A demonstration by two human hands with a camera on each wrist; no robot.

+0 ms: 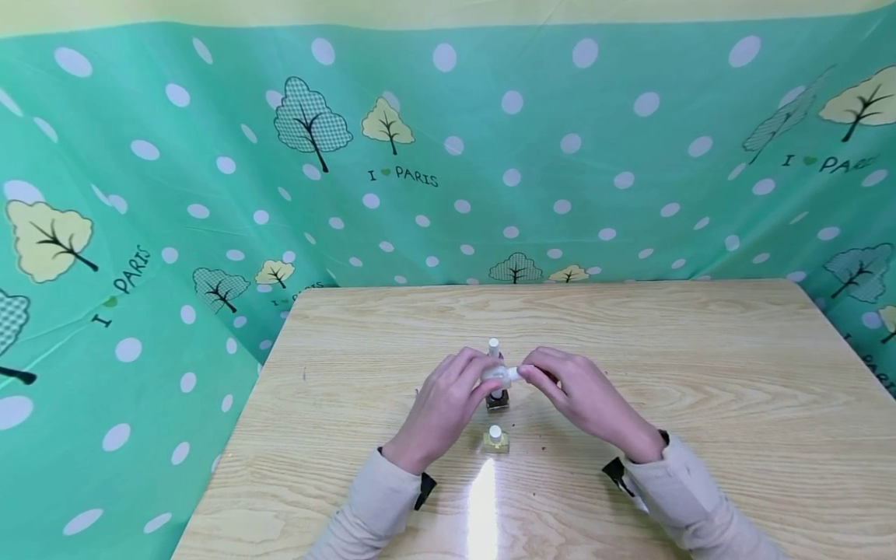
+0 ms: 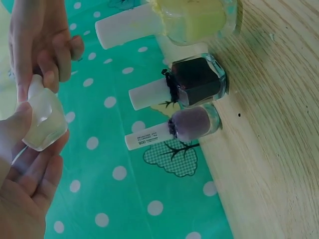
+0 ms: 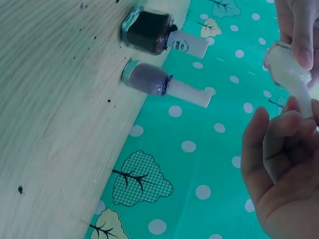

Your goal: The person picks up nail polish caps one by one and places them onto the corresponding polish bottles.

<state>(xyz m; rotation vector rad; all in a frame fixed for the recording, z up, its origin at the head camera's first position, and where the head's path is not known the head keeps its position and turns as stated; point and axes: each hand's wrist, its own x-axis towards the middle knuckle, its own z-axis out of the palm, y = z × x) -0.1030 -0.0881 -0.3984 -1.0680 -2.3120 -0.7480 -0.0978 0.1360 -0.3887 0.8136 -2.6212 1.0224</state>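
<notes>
A white nail polish bottle (image 2: 48, 119) is held in the air above the table, tilted sideways. My left hand (image 1: 448, 397) grips its glass body between thumb and fingers. On the other side, my right hand (image 1: 577, 393) pinches the bottle's white cap (image 3: 301, 99). Three more bottles stand on the table below: a yellow nail polish (image 1: 496, 443) nearest me, a dark nail polish (image 2: 199, 80) behind it, and a purple nail polish (image 3: 146, 78) farthest back. In the head view the hands partly hide the dark and purple ones.
The bottles stand in a row on a light wooden table (image 1: 336, 435). Small dark specks (image 3: 20, 189) lie scattered on the wood. A green dotted cloth (image 1: 420, 233) with printed trees hangs behind the table and along its sides.
</notes>
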